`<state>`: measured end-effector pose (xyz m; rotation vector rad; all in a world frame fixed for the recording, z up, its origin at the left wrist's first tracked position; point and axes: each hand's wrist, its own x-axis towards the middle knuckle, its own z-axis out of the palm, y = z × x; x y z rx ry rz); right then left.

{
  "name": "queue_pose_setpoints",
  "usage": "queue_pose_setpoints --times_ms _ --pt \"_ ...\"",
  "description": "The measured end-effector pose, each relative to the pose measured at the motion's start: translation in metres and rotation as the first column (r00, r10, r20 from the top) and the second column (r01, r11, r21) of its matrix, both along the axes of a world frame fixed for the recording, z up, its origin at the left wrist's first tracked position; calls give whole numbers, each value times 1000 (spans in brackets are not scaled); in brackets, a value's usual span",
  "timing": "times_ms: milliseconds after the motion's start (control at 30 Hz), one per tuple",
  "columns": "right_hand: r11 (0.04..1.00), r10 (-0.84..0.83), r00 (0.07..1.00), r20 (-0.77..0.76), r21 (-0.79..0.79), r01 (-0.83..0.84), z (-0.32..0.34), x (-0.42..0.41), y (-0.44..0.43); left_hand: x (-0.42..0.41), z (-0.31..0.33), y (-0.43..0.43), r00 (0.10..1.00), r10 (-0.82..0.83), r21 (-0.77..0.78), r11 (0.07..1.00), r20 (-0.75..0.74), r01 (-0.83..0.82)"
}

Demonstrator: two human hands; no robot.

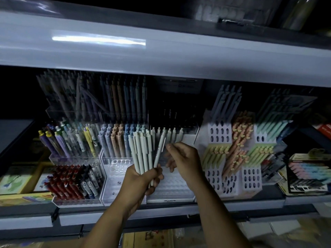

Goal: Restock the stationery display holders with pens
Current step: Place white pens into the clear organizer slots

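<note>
My left hand grips a fanned bundle of pale grey-green and white pens, tips down, in front of the display shelf. My right hand hovers just right of the bundle with its fingers loosely curled toward the rightmost white pen; no pen shows between its fingers. Below both hands sits a clear tiered acrylic holder with rows of round holes. A row of whitish pens stands in its upper tier.
More clear holders to the left carry pastel pens, yellow and purple pens and red pens. White perforated cube holders with pastel pens stand at right. A grey upper shelf overhangs the display.
</note>
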<state>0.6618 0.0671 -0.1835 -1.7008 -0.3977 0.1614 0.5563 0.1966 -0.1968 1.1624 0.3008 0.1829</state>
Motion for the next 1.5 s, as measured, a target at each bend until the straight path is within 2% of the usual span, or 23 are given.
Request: queue_pose_setpoints --times_ms 100,300,433,567,733,867,933,1033,1300,1500 --pt "995 52 998 -33 84 -49 10 -7 -1 3 1 -3 1000 -4 29 1000 -8 5" --pt "991 113 991 -71 82 -107 9 -9 -6 3 -1 -6 999 -36 76 996 -25 37" --pt "988 52 995 -85 149 -39 11 -6 -9 -2 -7 -7 998 -19 58 998 -53 22" --pt "988 -40 998 -53 144 48 10 0 -13 -4 -8 -5 998 -6 45 999 -63 9" --pt "979 74 984 -164 199 -41 15 5 -27 -6 -8 -1 999 -9 23 1000 -51 11" --pt "953 -171 984 -43 247 177 12 15 -37 -9 -6 4 999 -43 4 999 -34 43" --pt "936 -321 942 102 186 298 9 19 -39 -9 -6 5 998 -48 13 999 -34 48" --pt "907 -418 852 314 88 413 4 23 -36 -7 -4 5 998 -58 24 998 -21 59" --pt "849 -402 691 601 -39 527 -13 46 -27 -5 1 3 998 -54 7 998 -15 54" --pt "836 -318 706 633 -164 523 -28 56 -19 -7 0 5 999 -49 8 999 -16 49"
